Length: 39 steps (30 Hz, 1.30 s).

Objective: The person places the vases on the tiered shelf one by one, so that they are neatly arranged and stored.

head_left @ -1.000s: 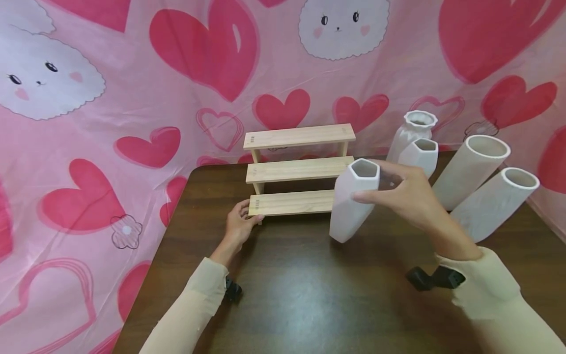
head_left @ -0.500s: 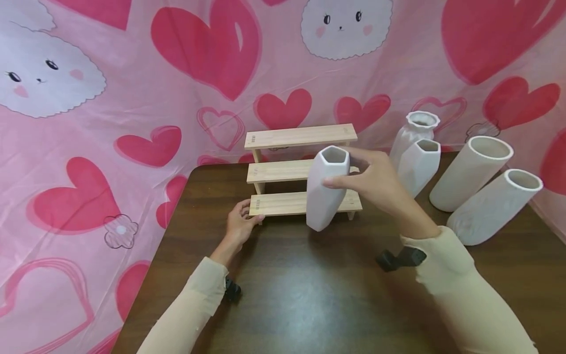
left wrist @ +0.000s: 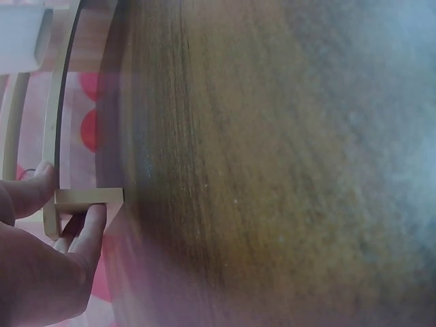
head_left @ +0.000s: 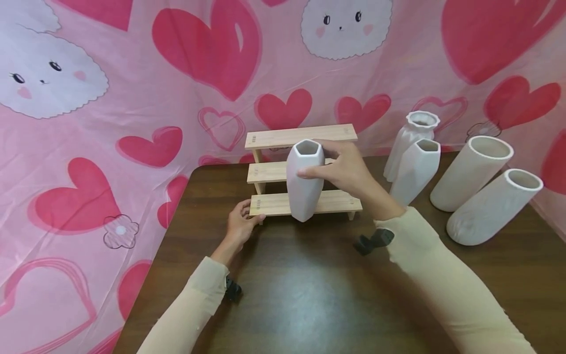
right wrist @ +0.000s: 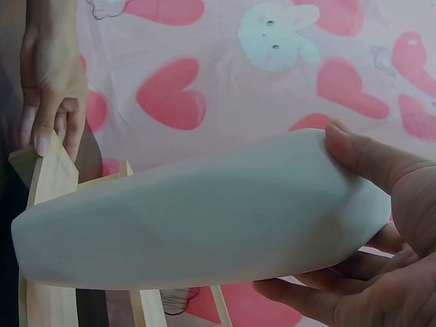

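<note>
My right hand (head_left: 342, 164) grips a white faceted vase (head_left: 304, 184) by its upper part, thumb on the near side. The vase has a five-sided mouth and stands nearly upright in front of the three-tier wooden shelf (head_left: 269, 203); its base overlaps the lowest step in the head view. In the right wrist view the vase (right wrist: 197, 211) stretches across, with thumb and fingers on opposite sides. My left hand (head_left: 240, 223) holds the left end of the lowest step. The left wrist view shows its thumb on the board and fingers behind the short leg (left wrist: 88, 196).
On the right of the dark wooden table (head_left: 283, 295) stand a ruffled-neck white vase (head_left: 409, 140), another faceted vase (head_left: 417, 169), a smooth cylindrical vase (head_left: 470, 172) and a textured cylindrical vase (head_left: 493, 209). A pink heart-patterned cloth (head_left: 146, 88) hangs behind.
My right hand has carried the faceted vase leftward and slightly up, from the shelf's right end to about the middle of the lowest step. The left hand has stayed on the step's left end.
</note>
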{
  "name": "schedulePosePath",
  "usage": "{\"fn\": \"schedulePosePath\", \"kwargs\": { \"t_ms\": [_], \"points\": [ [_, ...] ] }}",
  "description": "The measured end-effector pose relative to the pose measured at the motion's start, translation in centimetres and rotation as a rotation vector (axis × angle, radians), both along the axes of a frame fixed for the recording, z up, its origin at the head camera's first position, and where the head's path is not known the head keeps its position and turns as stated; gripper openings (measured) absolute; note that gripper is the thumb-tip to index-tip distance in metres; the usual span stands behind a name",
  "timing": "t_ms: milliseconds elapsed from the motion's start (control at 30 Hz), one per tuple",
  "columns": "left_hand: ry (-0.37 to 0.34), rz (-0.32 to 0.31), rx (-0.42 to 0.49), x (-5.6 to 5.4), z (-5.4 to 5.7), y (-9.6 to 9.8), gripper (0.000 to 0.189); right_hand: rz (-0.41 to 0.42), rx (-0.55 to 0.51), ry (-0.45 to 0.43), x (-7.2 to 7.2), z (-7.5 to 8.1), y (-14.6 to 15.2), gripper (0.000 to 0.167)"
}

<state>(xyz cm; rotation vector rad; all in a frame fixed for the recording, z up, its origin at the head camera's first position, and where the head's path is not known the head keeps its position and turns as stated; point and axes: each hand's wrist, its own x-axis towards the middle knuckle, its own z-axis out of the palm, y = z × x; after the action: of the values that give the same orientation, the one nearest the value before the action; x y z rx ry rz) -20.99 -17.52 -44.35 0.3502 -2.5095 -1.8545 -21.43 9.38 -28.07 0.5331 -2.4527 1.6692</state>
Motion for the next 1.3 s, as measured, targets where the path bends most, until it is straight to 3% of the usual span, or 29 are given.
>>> {"fn": "schedulePosePath", "kwargs": {
  "t_ms": [333, 667, 967, 1300],
  "points": [
    [0.016, -0.011, -0.002, 0.4, -0.2, -0.3, 0.058, 0.024, -0.035, 0.016, -1.7, -0.6, -2.5, 0.058],
    [0.03, -0.008, -0.008, 0.6, -0.3, -0.3, 0.058, 0.005, 0.02, 0.011, -2.4, -0.7, -3.5, 0.06],
    [-0.004, -0.012, -0.018, 0.4, -0.2, -0.2, 0.059, 0.013, 0.051, -0.005, -2.9, -0.7, -3.7, 0.062],
    [0.017, -0.012, 0.006, 0.1, 0.0, 0.0, 0.061, 0.139, 0.074, -0.005, -3.2, -0.9, -3.7, 0.063]
  ]
}}
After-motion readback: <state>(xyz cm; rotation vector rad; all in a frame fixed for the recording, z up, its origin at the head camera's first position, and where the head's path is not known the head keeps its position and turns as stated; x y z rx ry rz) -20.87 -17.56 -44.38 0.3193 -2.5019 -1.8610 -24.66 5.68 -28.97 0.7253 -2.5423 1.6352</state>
